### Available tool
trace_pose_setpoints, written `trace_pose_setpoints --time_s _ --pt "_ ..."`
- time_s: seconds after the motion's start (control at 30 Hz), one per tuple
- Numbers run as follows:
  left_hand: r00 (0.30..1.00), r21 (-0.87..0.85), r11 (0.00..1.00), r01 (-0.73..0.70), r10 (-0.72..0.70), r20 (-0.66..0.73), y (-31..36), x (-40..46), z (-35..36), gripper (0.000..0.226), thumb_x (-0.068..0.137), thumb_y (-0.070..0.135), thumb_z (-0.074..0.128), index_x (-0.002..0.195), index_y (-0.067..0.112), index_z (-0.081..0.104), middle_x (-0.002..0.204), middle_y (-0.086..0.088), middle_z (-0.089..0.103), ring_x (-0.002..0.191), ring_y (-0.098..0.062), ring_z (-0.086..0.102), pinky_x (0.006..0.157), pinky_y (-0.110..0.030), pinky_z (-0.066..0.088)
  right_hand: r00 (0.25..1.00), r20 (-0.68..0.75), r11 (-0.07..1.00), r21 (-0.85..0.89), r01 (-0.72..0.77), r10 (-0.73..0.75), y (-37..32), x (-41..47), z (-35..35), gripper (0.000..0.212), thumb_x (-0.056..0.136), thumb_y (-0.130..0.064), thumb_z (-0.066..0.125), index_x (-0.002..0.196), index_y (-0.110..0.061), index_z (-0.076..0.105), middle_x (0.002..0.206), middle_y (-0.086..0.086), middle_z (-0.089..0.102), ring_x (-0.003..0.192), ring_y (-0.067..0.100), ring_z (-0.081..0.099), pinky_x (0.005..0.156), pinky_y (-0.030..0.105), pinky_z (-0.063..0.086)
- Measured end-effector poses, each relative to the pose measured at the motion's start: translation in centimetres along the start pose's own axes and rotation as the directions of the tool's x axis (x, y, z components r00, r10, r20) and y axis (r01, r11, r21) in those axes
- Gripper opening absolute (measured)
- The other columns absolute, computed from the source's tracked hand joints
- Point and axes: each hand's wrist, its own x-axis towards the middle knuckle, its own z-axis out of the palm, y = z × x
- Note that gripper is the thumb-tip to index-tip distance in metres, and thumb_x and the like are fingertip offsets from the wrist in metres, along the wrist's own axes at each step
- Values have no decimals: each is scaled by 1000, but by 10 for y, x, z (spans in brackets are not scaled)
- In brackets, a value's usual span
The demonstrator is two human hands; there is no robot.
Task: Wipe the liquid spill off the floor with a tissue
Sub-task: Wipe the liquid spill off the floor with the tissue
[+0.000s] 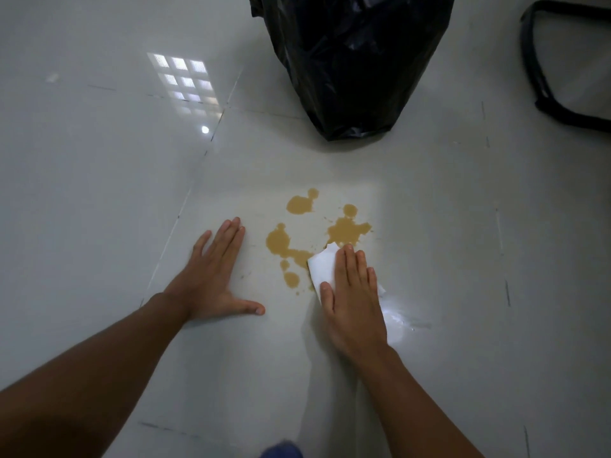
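Note:
A tan-brown liquid spill point(347, 231) lies in several blotches on the glossy white tiled floor point(99, 193). My right hand point(353, 299) presses flat on a white tissue point(322, 269), which covers the spill's near right edge. Most of the tissue is hidden under my palm. My left hand point(215, 276) rests flat on the floor to the left of the spill, fingers spread, holding nothing. A wet smear point(396, 322) glistens just right of my right hand.
A full black rubbish bag point(350, 61) stands beyond the spill. A black strap or bag handle point(542, 77) lies at the far right. A blue object point(281, 451) shows at the bottom edge. Bare tiles spread to the left.

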Motion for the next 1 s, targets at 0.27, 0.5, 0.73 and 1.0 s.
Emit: trace_pose_setpoints --time_s 0.27,0.5,0.73,1.0 --pt "995 -4 996 94 -94 -46 -6 -18 6 149 58 107 36 160 7 -7 170 -8 -13 156 -18 -16 128 -47 1 998 -48 996 -75 -50 47 -8 4 14 66 101 -34 26 154 -10 -6 163 6 -9 148 17 -17 121 35 -7" --pt "999 16 999 36 -35 -14 -6 -20 2 149 59 106 37 160 6 -6 170 -10 -13 156 -19 -15 127 -47 -3 991 -81 990 -82 -113 106 -19 7 24 65 101 -28 27 153 -5 -5 163 10 -7 150 21 -11 121 36 -7" --pt "999 -33 999 24 -25 -23 -9 -21 3 150 56 108 31 159 9 -15 167 -4 -25 152 -11 -29 126 -42 -11 987 -134 995 -46 -91 84 -21 6 23 58 101 -26 35 153 -6 19 162 9 15 150 21 6 122 35 3" --pt "996 -27 999 20 -22 -91 -11 -24 11 144 62 106 34 161 7 -2 170 -4 -13 156 -13 -17 127 -44 -3 913 -405 995 -98 0 -40 -2 7 6 35 84 -21 71 117 -12 66 105 6 72 88 25 69 75 36 43"
